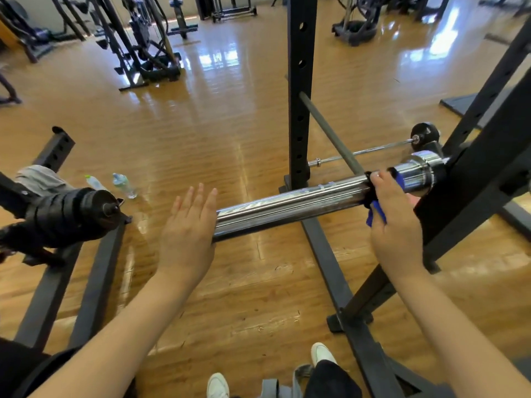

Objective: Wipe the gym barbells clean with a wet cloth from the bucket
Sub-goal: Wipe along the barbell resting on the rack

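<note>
Barbell sleeve [290, 206]: chrome, lying across in front of me, its inner end at the rack upright [471, 193].
Cloth [376, 215]: blue, wrapped on the sleeve near the collar, under my right hand [388, 208], whose fingers curl round cloth and sleeve together.
Left hand [188, 228]: fingers straight, flat against the sleeve's free end, gripping nothing.
Two water bottles [123, 185]: on the wooden floor [230, 124], beyond my left fingertips.
</note>
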A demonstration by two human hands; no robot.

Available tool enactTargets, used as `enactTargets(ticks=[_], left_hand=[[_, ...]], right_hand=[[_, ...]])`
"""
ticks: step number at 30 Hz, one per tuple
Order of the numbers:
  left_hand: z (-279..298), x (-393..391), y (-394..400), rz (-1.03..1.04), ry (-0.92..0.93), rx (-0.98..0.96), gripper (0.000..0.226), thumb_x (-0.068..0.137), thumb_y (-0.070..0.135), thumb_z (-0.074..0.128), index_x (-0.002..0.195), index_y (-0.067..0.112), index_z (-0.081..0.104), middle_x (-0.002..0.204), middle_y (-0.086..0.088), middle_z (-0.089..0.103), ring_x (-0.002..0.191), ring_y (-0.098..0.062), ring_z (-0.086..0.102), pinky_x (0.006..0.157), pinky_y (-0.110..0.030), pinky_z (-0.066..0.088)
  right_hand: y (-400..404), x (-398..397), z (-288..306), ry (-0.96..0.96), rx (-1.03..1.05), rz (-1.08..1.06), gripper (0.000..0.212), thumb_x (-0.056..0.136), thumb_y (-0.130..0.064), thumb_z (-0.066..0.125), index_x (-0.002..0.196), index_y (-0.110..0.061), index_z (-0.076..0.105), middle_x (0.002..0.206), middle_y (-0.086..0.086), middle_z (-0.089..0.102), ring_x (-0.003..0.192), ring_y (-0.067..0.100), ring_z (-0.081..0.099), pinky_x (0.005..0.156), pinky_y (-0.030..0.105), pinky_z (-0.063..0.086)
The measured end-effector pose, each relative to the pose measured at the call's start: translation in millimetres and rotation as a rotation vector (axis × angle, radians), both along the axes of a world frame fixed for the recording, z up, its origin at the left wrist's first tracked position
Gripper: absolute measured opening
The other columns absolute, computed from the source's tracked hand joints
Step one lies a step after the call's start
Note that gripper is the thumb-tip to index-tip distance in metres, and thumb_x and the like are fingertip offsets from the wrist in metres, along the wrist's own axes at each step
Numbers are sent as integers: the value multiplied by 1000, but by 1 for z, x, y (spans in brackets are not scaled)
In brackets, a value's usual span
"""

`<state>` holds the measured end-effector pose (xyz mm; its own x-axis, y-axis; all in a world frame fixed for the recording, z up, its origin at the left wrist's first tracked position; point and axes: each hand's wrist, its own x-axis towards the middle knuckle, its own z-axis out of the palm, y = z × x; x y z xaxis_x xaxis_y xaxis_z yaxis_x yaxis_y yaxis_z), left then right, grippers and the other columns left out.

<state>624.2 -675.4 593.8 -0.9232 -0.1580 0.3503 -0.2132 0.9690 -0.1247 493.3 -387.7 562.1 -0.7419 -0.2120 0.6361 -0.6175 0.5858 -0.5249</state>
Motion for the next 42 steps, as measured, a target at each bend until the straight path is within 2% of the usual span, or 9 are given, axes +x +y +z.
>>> enactTargets(ticks=[4,8,15,20,28,32,35,39,42], left_hand=[[16,-3,-1,0,-157,80,95,61,2,81,144,3,33,147,-17,38,136,-32,37,111,-40,27],[24,-4,-1,-10,-244,171,89,82,14,65,152,17,8,158,-1,15,145,-18,13,114,-29,17],[1,12,-1,-116,47,22,108,56,0,82,146,10,23,145,-24,36,138,-37,28,112,-51,23],[-9,14,-8,-114,145,-54,104,56,-9,82,143,5,26,142,-27,40,135,-39,30,115,-47,18],[5,6,-13,-118,-45,161,103,48,-6,86,140,2,40,138,-24,46,130,-38,42,93,-47,45],[8,5,-11,-97,-57,216,97,47,-5,86,136,4,47,138,-21,48,128,-36,45,93,-45,46],[7,6,-6,-72,-50,223,95,50,-5,86,136,4,47,139,-20,47,131,-36,42,93,-47,46],[6,7,-7,-68,-28,207,93,49,-5,85,135,3,49,137,-21,49,129,-37,43,93,-47,45],[5,7,-7,-80,-8,190,93,46,-5,87,131,1,52,134,-23,52,126,-39,46,91,-48,46]], right_hand=[[17,-11,8,-16,-64,41,49,92,-2,44,141,0,39,134,9,47,124,10,41,103,3,24],[7,-17,11,-105,-252,-50,55,94,-1,46,146,-8,29,143,9,41,131,12,37,103,4,25],[6,-2,-6,97,5,128,44,90,-2,40,132,6,48,134,13,48,128,24,43,111,23,30],[14,-22,1,13,-180,-77,42,93,-4,40,133,6,48,130,23,54,123,31,49,107,21,34],[9,-10,-17,122,-40,6,44,91,0,39,134,5,46,137,16,46,132,26,40,113,24,28],[8,-20,-6,-63,-245,-200,44,94,-3,40,137,0,46,134,22,52,128,35,46,109,27,34],[-17,-1,-7,32,-196,-151,43,92,2,43,135,3,47,140,16,45,134,26,38,111,14,24],[-10,3,-23,199,-50,-10,43,91,-1,38,133,3,46,137,10,42,138,11,30,113,21,26],[6,-17,-17,136,-120,-148,42,92,-1,40,133,6,48,133,20,52,127,30,47,108,21,32]])
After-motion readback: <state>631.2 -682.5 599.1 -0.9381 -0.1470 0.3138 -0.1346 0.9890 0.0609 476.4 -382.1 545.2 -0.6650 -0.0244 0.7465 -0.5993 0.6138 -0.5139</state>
